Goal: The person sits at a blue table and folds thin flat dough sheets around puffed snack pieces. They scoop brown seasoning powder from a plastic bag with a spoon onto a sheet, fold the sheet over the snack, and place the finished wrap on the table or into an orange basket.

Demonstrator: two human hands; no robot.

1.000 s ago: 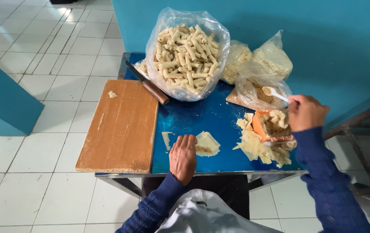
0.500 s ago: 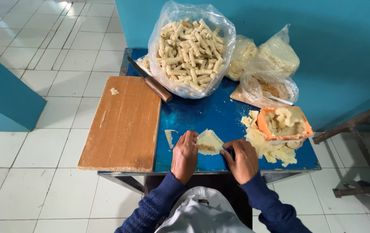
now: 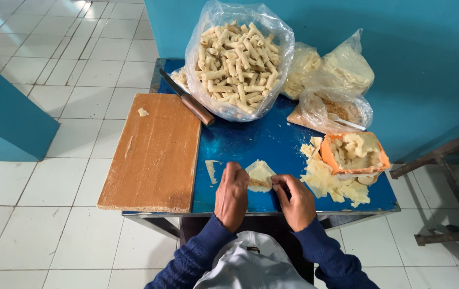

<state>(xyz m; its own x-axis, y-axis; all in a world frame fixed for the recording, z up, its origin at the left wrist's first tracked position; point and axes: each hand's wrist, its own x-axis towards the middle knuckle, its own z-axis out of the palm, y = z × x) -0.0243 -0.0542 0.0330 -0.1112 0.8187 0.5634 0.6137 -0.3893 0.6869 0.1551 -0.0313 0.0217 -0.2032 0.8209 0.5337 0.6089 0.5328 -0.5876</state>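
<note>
1. Two hands pinch one small dough wrapper [image 3: 260,175] at the lower middle of the blue worktop [image 3: 251,142].
2. Left hand [image 3: 231,195] and right hand [image 3: 295,201] have their fingers closed on its edges.
3. A big bag of rolls [image 3: 238,56] sits at the top.

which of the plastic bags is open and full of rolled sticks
The big clear bag at the back of the blue table, beside the knife; the smaller bags to its right hold flat or crumbly contents instead.

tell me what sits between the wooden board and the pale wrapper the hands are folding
A small pale dough scrap on the blue table, seen in the head view, beside the left hand.
</note>
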